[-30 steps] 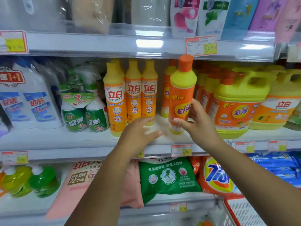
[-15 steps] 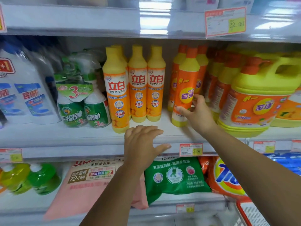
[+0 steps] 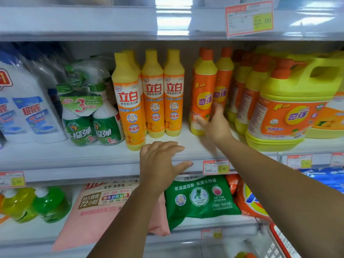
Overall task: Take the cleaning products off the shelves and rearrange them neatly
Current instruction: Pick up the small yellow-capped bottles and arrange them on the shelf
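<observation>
orange-cap bottle (image 3: 203, 90) stands upright; right hand (image 3: 214, 125) wraps its lower part; left hand (image 3: 160, 162) flat, empty, lower-left of bottle, farther.

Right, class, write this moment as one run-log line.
right hand: grips orange-capped detergent bottle, upright on middle shelf | left hand: open, near shelf edge, holds nothing
</observation>
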`<control>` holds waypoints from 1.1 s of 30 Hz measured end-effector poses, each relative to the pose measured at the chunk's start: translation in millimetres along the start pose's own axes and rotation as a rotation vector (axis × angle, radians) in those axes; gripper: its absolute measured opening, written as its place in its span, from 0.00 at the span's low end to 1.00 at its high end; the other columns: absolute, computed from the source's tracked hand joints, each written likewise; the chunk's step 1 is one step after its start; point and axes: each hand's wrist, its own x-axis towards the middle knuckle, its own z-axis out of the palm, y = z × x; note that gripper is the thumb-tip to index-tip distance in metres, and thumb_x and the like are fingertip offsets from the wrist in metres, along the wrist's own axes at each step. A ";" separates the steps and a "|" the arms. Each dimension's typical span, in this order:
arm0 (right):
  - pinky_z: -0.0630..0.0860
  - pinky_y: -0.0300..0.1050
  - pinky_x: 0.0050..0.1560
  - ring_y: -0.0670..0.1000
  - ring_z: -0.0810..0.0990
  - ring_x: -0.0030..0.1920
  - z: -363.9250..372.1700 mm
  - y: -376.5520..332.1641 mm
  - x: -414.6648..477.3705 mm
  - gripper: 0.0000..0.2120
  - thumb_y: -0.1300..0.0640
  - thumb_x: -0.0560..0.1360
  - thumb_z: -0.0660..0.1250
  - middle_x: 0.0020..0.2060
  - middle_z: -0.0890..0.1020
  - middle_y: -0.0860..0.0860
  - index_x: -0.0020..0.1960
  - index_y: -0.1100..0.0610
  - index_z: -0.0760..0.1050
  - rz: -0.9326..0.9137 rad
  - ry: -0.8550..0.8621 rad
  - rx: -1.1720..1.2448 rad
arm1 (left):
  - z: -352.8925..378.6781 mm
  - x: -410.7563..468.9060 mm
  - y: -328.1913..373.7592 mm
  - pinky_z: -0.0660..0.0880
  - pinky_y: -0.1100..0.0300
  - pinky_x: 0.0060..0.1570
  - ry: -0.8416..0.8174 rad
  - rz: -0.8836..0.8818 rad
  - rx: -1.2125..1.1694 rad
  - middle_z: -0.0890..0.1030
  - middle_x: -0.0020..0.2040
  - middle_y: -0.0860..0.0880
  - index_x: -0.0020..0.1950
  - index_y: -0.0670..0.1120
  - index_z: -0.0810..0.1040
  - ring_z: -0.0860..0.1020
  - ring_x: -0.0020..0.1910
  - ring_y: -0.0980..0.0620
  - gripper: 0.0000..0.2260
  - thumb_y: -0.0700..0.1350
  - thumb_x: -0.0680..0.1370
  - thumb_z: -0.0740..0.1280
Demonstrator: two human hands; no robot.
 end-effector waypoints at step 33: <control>0.79 0.50 0.49 0.49 0.80 0.45 -72.5 216.0 -288.0 0.18 0.57 0.71 0.74 0.43 0.80 0.44 0.52 0.44 0.69 0.548 -0.227 -0.174 | 56.2 -221.5 55.5 0.68 0.62 0.61 -1.012 -0.153 -0.278 0.66 0.71 0.56 0.74 0.55 0.66 0.70 0.65 0.55 0.25 0.50 0.78 0.68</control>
